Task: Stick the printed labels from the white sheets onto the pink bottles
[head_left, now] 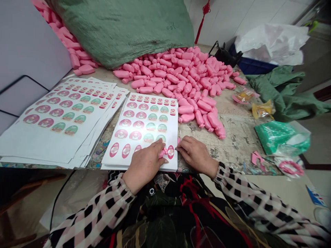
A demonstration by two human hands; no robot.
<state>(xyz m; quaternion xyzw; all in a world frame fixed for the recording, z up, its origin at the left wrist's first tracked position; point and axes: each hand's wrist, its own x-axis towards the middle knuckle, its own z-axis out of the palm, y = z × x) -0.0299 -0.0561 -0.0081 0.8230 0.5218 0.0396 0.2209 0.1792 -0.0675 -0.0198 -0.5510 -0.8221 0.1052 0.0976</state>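
Observation:
My left hand (147, 162) rests over the lower part of a sticker sheet (169, 129), its fingers closed round a small pink plastic bottle (162, 152). Most of that bottle is hidden under the hand. Just right of it, an oval pink sticker (170, 152) lies at the sheet's lower right corner. My right hand (195, 153) is pinched beside the sheet's right edge, its fingertips close to this sticker. A thin metal tool (180, 133) sticks up from those fingers, and a dark tip shows at the sticker's edge. The tool's exact kind cannot be made out.
A heap of pink bottles (176, 72) spreads across the back of the worktable (232, 137), under a green sack (124, 31). More sticker sheets (51, 137) are stacked at left. On the right lie a green tissue pack (279, 137), wrapped snacks (262, 109) and a pink ring (291, 167).

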